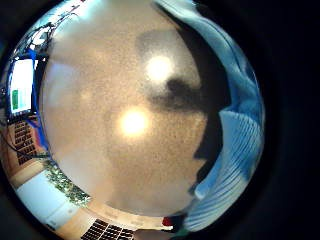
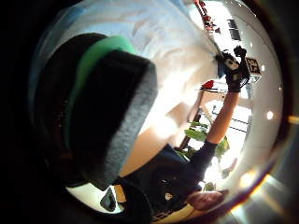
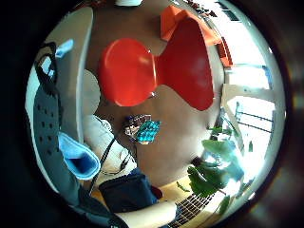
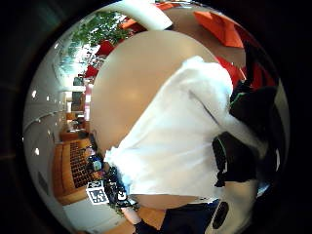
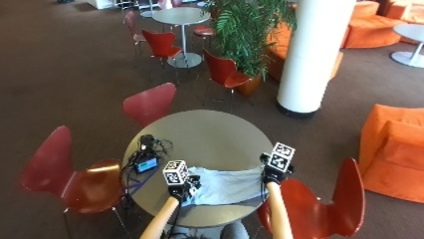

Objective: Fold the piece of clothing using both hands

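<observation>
A round table [image 5: 199, 129] with a smooth tan top is seen from above, and a person reaches over its near edge with both arms. To the left of the left hand [image 5: 180, 185], a small device [image 5: 146, 164] with a lit screen and a tangle of dark cables [image 5: 150, 145] lie on the tabletop, and beyond the table's left rim stand 2 red moulded chairs [image 5: 73, 174]. The left hand rests at one end of a pale blue-white shirt [image 5: 228, 185], which lies flat on the near part of the table. Its palm view shows ribbed, knitted-looking light blue cloth [image 1: 235, 145] right beside the palm, but I cannot tell from any view whether these fingers are curled on the cloth or straight.

The shirt is soft and creased, roughly rectangular, with its long axis running from 1 hand across to the other, parallel to the table's near edge. Past it, away from the hands, the tabletop is bare up to the far rim.

The right hand [image 5: 275, 172] sits at the shirt's other end, at the table's right rim; its thumb-side view shows dark fingers [image 4: 234, 158] curled onto the white cloth's edge, pinching it. Just right of this hand is another red chair [image 5: 331, 199], close against the table. Farther back stand a white pillar [image 5: 311, 50] and a leafy green plant [image 5: 248, 27].
</observation>
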### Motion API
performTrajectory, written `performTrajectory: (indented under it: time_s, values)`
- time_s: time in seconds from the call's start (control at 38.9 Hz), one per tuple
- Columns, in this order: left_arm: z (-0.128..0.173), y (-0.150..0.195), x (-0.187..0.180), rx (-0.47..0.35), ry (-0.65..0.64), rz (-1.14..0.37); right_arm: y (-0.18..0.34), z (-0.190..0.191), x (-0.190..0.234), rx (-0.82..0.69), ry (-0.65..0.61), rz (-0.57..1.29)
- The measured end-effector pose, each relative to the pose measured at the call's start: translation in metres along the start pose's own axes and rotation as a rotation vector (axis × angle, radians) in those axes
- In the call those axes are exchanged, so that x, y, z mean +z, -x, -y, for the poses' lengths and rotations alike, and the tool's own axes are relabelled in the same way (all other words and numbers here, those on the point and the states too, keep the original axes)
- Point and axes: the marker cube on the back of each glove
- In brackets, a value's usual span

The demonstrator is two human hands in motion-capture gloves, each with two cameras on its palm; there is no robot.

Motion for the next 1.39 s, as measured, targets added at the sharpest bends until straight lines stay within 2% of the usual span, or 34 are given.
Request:
performTrajectory:
  time_s: [0.08,0.21,0.28,0.39,0.44,0.54,0.69,0.8,0.9,0.98,1.08,1.16,1.23,1.39]
  values:
    - [-0.006,0.003,-0.009,-0.026,0.039,-0.078,0.011,0.003,-0.018,-0.015,-0.015,0.004]
    - [-0.018,0.011,-0.034,-0.031,0.048,-0.227,0.052,-0.019,-0.069,-0.088,-0.067,-0.007]
    - [-0.019,0.024,-0.054,0.014,-0.109,-0.244,0.088,-0.042,-0.097,-0.142,-0.122,-0.031]
    - [0.006,0.060,-0.065,0.053,-0.394,-0.171,0.139,-0.068,-0.111,-0.240,-0.178,-0.083]
    - [0.008,0.072,-0.070,0.050,-0.462,-0.145,0.159,-0.075,-0.108,-0.275,-0.195,-0.115]
    - [-0.014,0.088,-0.090,0.022,-0.529,-0.119,0.218,-0.096,-0.082,-0.344,-0.202,-0.212]
    - [-0.047,0.123,-0.107,-0.040,-0.573,-0.119,0.299,-0.170,-0.037,-0.486,-0.145,-0.290]
    - [-0.070,0.141,-0.110,-0.078,-0.577,-0.146,0.325,-0.228,-0.021,-0.617,-0.045,-0.221]
    - [-0.084,0.158,-0.110,-0.108,-0.582,-0.162,0.357,-0.223,0.017,-0.702,0.055,-0.067]
    - [-0.090,0.164,-0.113,-0.116,-0.596,-0.165,0.363,-0.218,0.011,-0.710,0.028,-0.007]
    - [-0.098,0.170,-0.125,-0.132,-0.651,-0.174,0.355,-0.219,-0.033,-0.706,-0.090,0.038]
    - [-0.097,0.171,-0.135,-0.138,-0.680,-0.176,0.340,-0.220,-0.060,-0.703,-0.111,0.048]
    - [-0.098,0.168,-0.142,-0.146,-0.668,-0.174,0.322,-0.221,-0.083,-0.700,-0.107,0.056]
    - [-0.102,0.155,-0.150,-0.150,-0.601,-0.140,0.289,-0.209,-0.101,-0.706,-0.127,0.080]
